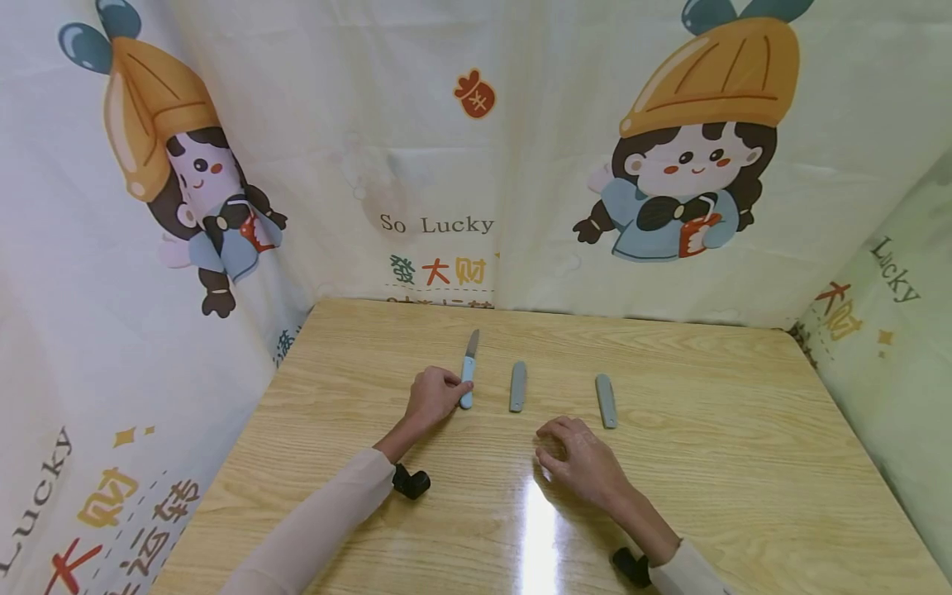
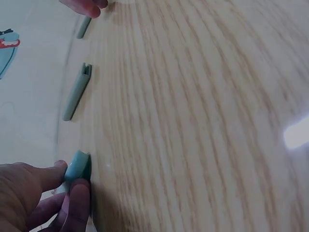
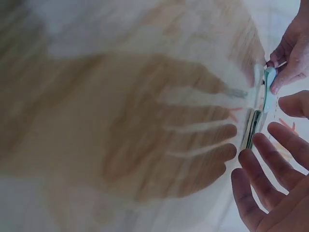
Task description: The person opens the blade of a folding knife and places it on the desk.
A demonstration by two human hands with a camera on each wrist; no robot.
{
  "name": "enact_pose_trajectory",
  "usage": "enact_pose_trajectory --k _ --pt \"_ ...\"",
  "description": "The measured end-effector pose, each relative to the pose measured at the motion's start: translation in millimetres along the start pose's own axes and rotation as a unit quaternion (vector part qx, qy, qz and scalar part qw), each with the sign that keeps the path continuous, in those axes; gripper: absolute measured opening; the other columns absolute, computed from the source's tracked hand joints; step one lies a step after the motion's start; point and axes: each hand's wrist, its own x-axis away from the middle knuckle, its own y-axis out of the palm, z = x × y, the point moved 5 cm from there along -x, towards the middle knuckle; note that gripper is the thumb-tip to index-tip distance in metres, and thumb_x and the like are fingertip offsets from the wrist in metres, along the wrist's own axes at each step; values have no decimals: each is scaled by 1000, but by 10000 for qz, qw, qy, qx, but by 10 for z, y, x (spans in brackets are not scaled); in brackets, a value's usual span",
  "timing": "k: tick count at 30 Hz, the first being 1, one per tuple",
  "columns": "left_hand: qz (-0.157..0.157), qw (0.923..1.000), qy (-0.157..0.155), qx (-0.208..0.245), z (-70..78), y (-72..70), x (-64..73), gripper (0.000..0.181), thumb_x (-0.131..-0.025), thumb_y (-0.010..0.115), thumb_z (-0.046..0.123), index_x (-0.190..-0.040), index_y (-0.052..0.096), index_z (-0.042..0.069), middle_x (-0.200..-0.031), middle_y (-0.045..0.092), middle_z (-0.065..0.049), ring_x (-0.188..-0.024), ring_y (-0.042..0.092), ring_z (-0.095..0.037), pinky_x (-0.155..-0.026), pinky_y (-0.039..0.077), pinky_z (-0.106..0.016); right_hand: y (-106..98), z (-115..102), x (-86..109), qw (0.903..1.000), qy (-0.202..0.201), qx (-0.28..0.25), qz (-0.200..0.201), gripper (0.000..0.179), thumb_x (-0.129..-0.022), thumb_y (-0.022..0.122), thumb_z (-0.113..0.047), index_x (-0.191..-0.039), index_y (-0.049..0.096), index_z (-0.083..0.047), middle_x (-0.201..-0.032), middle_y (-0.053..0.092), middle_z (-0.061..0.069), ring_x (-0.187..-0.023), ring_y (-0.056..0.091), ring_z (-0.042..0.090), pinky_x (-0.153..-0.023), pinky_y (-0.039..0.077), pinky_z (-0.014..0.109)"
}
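Note:
A small knife (image 1: 468,368) with a light blue handle lies on the wooden table, its blade out and pointing toward the back. My left hand (image 1: 435,396) pinches the handle near its butt end between thumb and fingers; the left wrist view shows the pinched blue handle (image 2: 77,166) up close. To the right lie two slim grey knife-handle-shaped pieces, the nearer one (image 1: 517,387) beside the knife and the other (image 1: 606,401) farther right. Just in front of them, my right hand (image 1: 583,461) hovers over the table with relaxed, loosely bent fingers and nothing in it.
The wood-grain table (image 1: 706,463) meets a printed cloth (image 1: 550,207) hanging at the back and both sides. Black wrist-camera mounts stick out under the left wrist (image 1: 411,482) and the right wrist (image 1: 630,568). A bright glare strip marks the table's front middle.

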Motion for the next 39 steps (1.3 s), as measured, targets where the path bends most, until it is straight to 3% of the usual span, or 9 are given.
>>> enact_pose_trajectory --k 8,12,15,21,27,32,39 --pt "116 9997 54 -216 -40 -32 -33 21 -91 79 23 -81 79 4 -67 68 3 -56 59 -9 -51 47 -26 5 -14 -14 9997 -85 200 -126 22 -92 76 -21 -111 73 -11 -120 65 1 -116 57 25 -82 55 46" --pt "176 9995 78 -246 -52 -68 -28 22 -92 77 23 -88 77 1 -71 69 -1 -60 62 -12 -55 52 -30 -1 -30 -17 9998 -88 182 -58 27 -91 78 -20 -115 72 -10 -121 65 3 -118 57 27 -83 54 47" --pt "359 9970 330 -603 -7 -93 -10 25 -93 76 25 -96 75 -1 -77 68 -2 -67 63 -15 -61 54 -35 -1 -41 -19 9997 -130 216 -2 31 -90 78 -20 -118 71 -9 -121 65 4 -118 57 27 -84 54 47" --pt "671 9756 1286 -1650 274 -54 86 23 -95 73 24 -105 75 3 -91 62 -6 -79 61 -22 -62 55 -36 -2 -53 -24 9993 -270 238 36 31 -90 78 -20 -118 70 -7 -123 65 4 -118 57 27 -86 54 49" --pt "640 9641 1591 -2028 459 73 111 25 -96 73 27 -108 76 5 -99 65 -6 -89 62 -24 -66 56 -37 -1 -47 -36 9995 -193 213 -108 30 -91 78 -20 -118 70 -8 -125 65 4 -119 56 28 -90 52 49" --pt "389 9630 1526 -2187 520 213 71 31 -96 72 34 -109 76 6 -100 66 -6 -90 64 -24 -66 57 -38 -3 -37 -44 9996 -136 197 -128 29 -91 78 -20 -117 71 -9 -127 64 3 -121 55 26 -92 52 48" --pt "-241 9709 954 -2183 544 478 -4 45 -98 67 43 -116 72 2 -105 63 -10 -92 64 -25 -68 57 -40 10 -36 -57 9995 -163 216 -145 27 -92 77 -21 -117 71 -10 -126 64 2 -120 55 25 -92 51 47"
